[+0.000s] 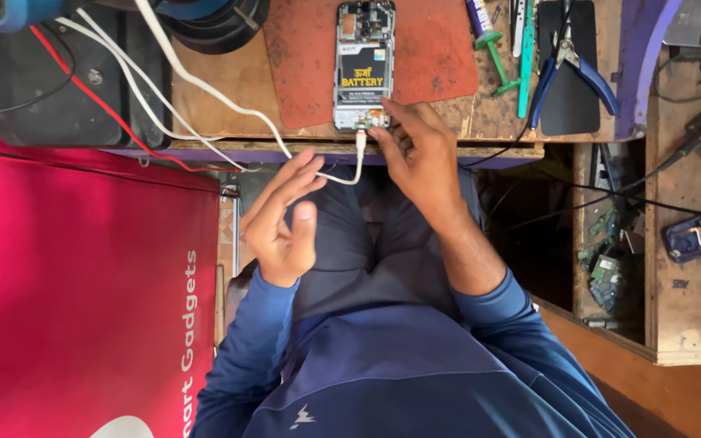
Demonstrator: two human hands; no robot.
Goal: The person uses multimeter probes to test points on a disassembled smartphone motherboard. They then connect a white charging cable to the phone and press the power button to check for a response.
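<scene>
Resting at 12 o'clock on the red mat [423, 57], the opened phone [364, 65] looks light, stiff and fragile, best held by its side rails; right hand [419, 158] pinches its plugged white cable [204, 89], left hand [281, 219] open, empty.

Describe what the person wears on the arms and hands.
Both arms are in long blue sleeves of a sports-style top; the left sleeve reaches the wrist, the right sleeve is pushed up toward the elbow, leaving the forearm bare. The chest panel is a darker navy with a small white emblem. The left hand and right hand are bare: no gloves, and no rings or watch that show.
</scene>
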